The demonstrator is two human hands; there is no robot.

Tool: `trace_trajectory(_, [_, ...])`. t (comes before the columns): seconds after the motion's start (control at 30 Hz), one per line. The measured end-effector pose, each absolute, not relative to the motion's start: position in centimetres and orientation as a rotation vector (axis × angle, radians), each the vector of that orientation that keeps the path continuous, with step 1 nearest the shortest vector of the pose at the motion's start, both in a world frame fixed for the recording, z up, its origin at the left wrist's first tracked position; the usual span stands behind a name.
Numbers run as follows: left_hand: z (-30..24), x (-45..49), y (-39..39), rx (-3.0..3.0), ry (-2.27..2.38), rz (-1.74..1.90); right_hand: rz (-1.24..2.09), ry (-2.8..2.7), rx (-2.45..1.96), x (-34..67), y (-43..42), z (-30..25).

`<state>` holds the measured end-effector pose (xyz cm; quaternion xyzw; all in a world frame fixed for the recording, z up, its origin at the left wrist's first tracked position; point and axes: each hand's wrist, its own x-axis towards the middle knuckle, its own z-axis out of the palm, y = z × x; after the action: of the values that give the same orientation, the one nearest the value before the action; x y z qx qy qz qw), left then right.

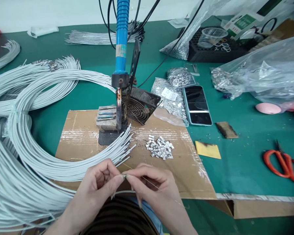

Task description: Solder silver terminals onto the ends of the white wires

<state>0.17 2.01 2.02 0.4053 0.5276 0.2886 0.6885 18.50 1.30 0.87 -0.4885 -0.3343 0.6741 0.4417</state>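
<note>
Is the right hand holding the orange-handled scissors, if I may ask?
No, the orange-handled scissors lie on the green tabletop, apart from the right hand.

From here I see red-handled scissors on the right, a phone to their left, and a clear cup on a black tray, far right

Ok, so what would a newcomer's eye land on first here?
Probably the bright blue ribbed handle standing upright at top centre, and the thick loops of white cable sweeping across the left side. Next might come the orange-red scissors near the right edge. Low in the middle, the left hand and right hand pinch at a tiny piece, too small to identify, with a pile of small white parts just beyond.
</note>
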Motion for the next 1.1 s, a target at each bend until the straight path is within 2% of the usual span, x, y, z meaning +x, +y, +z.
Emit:
trace_trajectory(0.33, [1.1,0.9,1.8,0.814,1.187,0.781,1.485,-0.659,-1.086,15.9,-0.4,-1.6])
trace_trajectory(0.53, [1.0,0.8,1.7,0.847,1.198,0.772,1.495,-0.62,-1.125,16.1,-0.3,-1.6])
trace_trajectory(0.73, [1.1,-0.1,1.8,0.949,1.158,0.602,1.732,-0.93,-1.295,18.8,1.7,0.4])
trace_trajectory(0.87, [1.0,-0.1,1.8,0.958,1.208,0.593,1.574,-1.213,-1.403,19.3,2.4,1.6])
trace_trajectory(1.1, [1.1,1.2,1.4,0.945,1.346,0.79,1.481,-1.101,-1.229,18.9,1.5,0.1])
